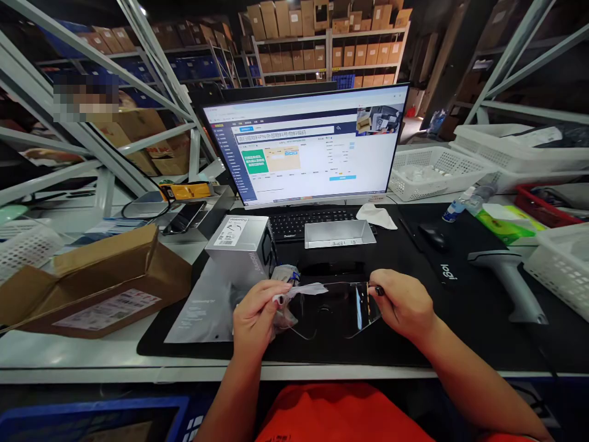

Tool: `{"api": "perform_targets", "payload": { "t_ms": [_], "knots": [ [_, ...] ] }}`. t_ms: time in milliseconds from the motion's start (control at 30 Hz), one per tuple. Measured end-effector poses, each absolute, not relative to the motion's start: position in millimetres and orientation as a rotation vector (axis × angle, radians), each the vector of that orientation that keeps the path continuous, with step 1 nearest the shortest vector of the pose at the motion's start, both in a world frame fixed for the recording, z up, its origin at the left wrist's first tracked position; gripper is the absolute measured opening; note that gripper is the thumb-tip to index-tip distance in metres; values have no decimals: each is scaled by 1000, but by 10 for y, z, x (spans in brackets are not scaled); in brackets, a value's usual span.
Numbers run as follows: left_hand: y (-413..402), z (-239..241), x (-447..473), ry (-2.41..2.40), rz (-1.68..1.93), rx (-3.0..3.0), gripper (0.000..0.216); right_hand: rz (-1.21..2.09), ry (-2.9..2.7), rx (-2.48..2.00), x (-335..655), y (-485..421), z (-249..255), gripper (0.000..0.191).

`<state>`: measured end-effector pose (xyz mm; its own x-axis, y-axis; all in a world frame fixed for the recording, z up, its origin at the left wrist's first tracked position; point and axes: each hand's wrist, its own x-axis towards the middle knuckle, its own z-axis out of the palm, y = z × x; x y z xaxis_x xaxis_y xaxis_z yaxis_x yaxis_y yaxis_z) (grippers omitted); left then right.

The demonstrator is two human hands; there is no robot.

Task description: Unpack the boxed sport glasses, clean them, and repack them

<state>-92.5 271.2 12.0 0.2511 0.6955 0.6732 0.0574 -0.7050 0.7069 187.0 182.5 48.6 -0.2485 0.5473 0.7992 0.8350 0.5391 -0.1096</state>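
A pair of glasses with a wide clear lens (335,310) hangs just above the black desk mat (460,331). My right hand (407,304) pinches its right end, fingers closed. My left hand (257,316) is closed on the left end together with a crumpled clear plastic wrapper (299,291). A silver product box (242,242) stands upright just behind my left hand, with a flat grey sleeve (202,307) lying in front of it. Behind the glasses lies an open silver tray-like lid (339,233) on the keyboard (294,222).
A monitor (306,147) stands behind the keyboard. An open cardboard box (92,282) lies at left. At right are a barcode scanner (515,279), a mouse (432,236), a spray bottle (464,202) and white baskets (432,172). A phone (184,216) lies at back left.
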Motion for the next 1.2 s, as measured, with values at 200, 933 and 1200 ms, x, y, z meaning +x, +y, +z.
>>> {"api": "perform_targets", "payload": {
  "t_ms": [200,933,1200],
  "knots": [
    [2667,194,-887,623,1450,1971,22,-461,-1903,-1140,1881,1830,489,15],
    [2786,-28,-591,997,1432,1875,17,-416,-1990,-1105,1795,1872,428,12],
    [2707,252,-691,996,1637,2260,7,-484,-1960,-1155,1837,1829,495,12]
  ]
}}
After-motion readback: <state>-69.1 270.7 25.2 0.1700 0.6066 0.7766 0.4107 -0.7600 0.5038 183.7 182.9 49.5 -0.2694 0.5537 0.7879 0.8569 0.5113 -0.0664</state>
